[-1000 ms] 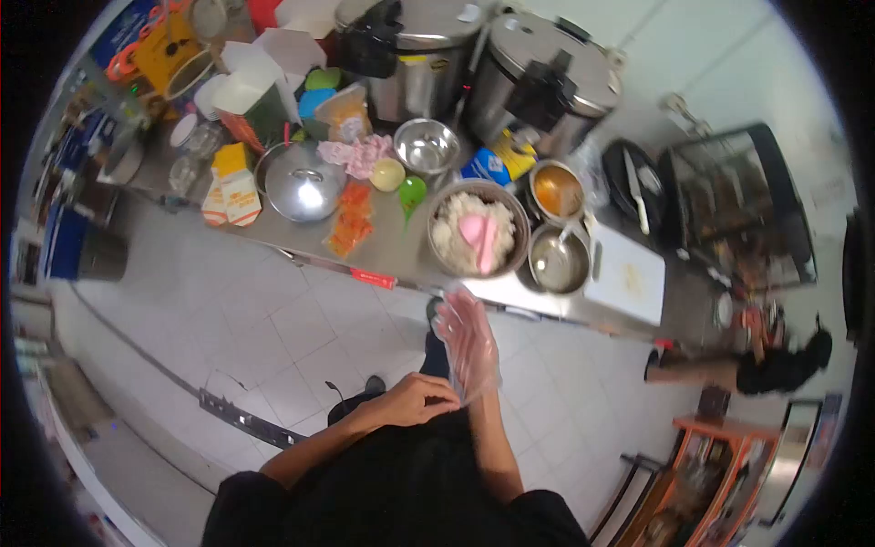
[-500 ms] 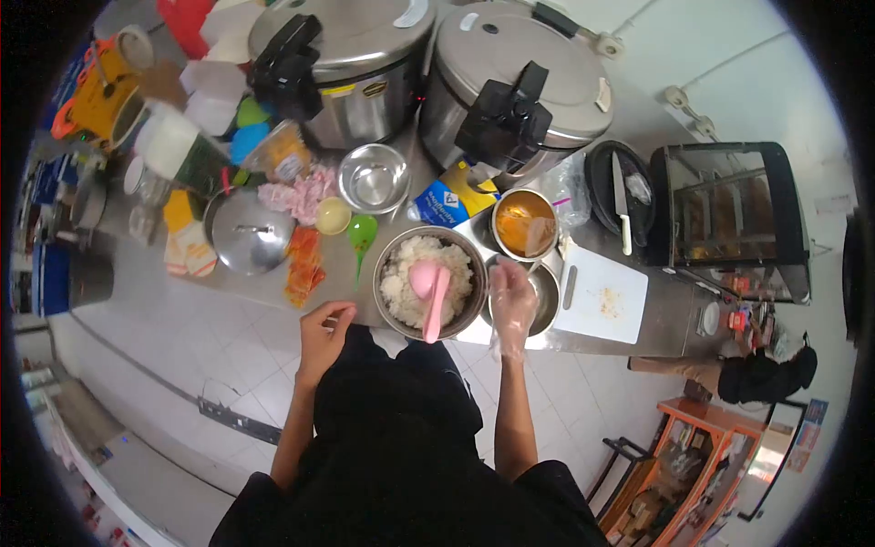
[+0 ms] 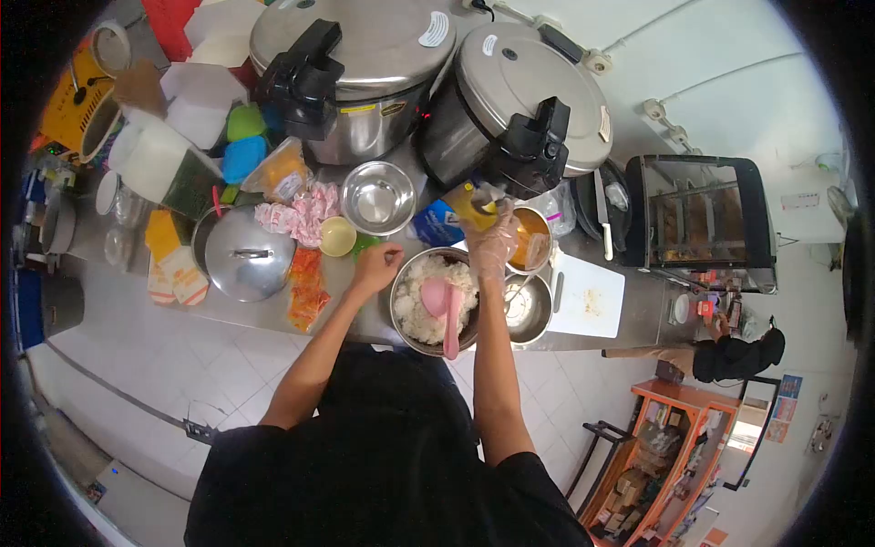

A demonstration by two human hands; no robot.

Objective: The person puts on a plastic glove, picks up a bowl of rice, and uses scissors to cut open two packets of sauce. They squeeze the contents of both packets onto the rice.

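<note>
My right hand [image 3: 493,244], in a clear plastic glove, has its fingers around the yellow end of a blue-and-yellow packet [image 3: 436,221] behind the rice bowl. Its fingertips are partly blurred. My bare left hand [image 3: 376,267] hovers by the bowl's left rim, fingers loosely bent and slightly apart, with nothing in them. Below both hands stands a metal bowl [image 3: 397,319] of white rice [image 3: 421,321]. A pink rice paddle [image 3: 450,319] lies on the rice, its handle over the near rim. A green spoon [image 3: 364,243] is partly hidden behind my left hand.
Two big rice cookers [image 3: 365,55] stand behind. Right are a pot of orange liquid [image 3: 531,242], a steel bowl [image 3: 529,310], a white cutting board [image 3: 588,296] and a knife [image 3: 602,214]. Left are a lidded pan [image 3: 251,264] and an empty steel bowl [image 3: 378,196]. Another person [image 3: 738,351] stands far right.
My right hand has gone from the steel bowl's rim forward to the blue-and-yellow packet. My left hand has risen from the counter's front edge to beside the rice bowl. The camera view has shifted.
</note>
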